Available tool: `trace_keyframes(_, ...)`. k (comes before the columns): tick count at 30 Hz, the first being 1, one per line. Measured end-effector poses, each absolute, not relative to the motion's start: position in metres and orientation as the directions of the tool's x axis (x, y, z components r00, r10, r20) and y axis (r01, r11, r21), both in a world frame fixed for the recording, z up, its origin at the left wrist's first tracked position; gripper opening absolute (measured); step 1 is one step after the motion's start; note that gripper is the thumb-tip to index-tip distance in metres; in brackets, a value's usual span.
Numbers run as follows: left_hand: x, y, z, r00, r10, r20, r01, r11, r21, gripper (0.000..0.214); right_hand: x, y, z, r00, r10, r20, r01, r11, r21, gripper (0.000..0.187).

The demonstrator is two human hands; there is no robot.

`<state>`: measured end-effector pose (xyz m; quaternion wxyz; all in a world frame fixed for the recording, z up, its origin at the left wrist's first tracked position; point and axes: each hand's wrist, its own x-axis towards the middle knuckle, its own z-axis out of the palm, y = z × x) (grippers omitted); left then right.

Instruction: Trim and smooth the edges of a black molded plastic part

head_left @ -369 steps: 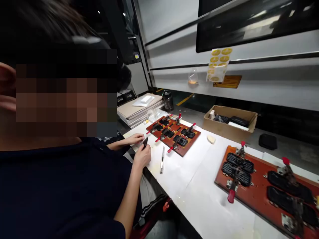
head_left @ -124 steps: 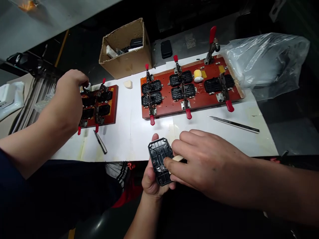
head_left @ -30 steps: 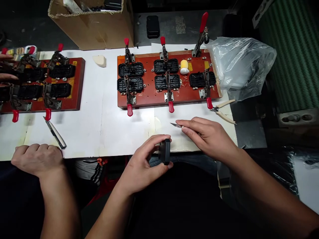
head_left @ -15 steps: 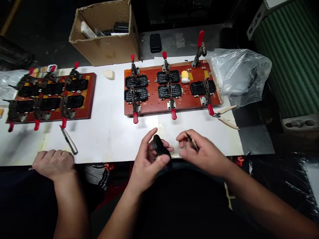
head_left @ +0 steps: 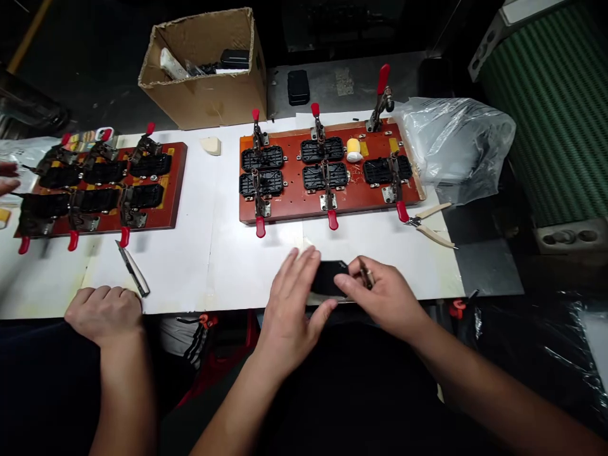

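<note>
The black part [head_left: 330, 277] sits at the counter's [head_left: 228, 266] near edge, between the 2 hands. Much of it is hidden by fingers, so its shape is unclear. The left hand [head_left: 292, 304] is spread loosely, grasping the part's left side. The right hand [head_left: 380, 294] touches its right edge while pinching a thin blade [head_left: 365, 275].

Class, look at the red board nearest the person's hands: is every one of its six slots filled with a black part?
No. The red board holds five black parts; a yellow roll occupies the sixth place.
</note>
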<state>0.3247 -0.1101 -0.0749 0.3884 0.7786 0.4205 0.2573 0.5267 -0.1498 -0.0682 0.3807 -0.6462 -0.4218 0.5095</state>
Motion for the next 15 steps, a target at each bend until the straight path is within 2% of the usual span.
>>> trace_keyframes(2, 0.325, -0.108, -0.074, 0.582, 0.811, 0.064, 0.450, -0.386, 0.805, 0.076, 0.527, -0.149, -0.065, 0.016, 0.942, -0.335, 0.159, -0.334, -0.929, 0.031)
trace_keyframes(4, 0.325, -0.106, -0.073, 0.535, 0.845, -0.012, 0.432, -0.261, 0.863, 0.071, 0.533, -0.149, -0.062, -0.088, 0.952, -0.294, 0.146, -0.279, -0.949, 0.029)
trace_keyframes(5, 0.325, -0.105, -0.071, 0.501, 0.863, -0.064, 0.413, -0.173, 0.894, 0.069, 0.538, -0.149, -0.060, -0.131, 0.956, -0.264, 0.153, -0.243, -0.958, 0.034)
trace_keyframes(7, 0.323, -0.104, -0.068, 0.458, 0.874, -0.163, 0.353, -0.011, 0.936, 0.066, 0.549, -0.149, -0.055, -0.186, 0.967, -0.177, 0.229, -0.132, -0.964, 0.040)
trace_keyframes(9, 0.320, -0.103, -0.064, 0.459, 0.860, -0.222, 0.294, 0.089, 0.952, 0.063, 0.557, -0.150, -0.049, -0.225, 0.972, -0.060, 0.341, 0.021, -0.940, 0.037)
trace_keyframes(12, 0.319, -0.102, -0.059, 0.482, 0.837, -0.260, 0.242, 0.158, 0.957, 0.062, 0.562, -0.150, -0.043, -0.327, 0.936, 0.131, 0.385, 0.259, -0.886, 0.038)
trace_keyframes(15, 0.319, -0.102, -0.058, 0.496, 0.828, -0.261, 0.217, 0.173, 0.961, 0.061, 0.562, -0.150, -0.041, -0.380, 0.899, 0.217, 0.368, 0.363, -0.856, 0.044)
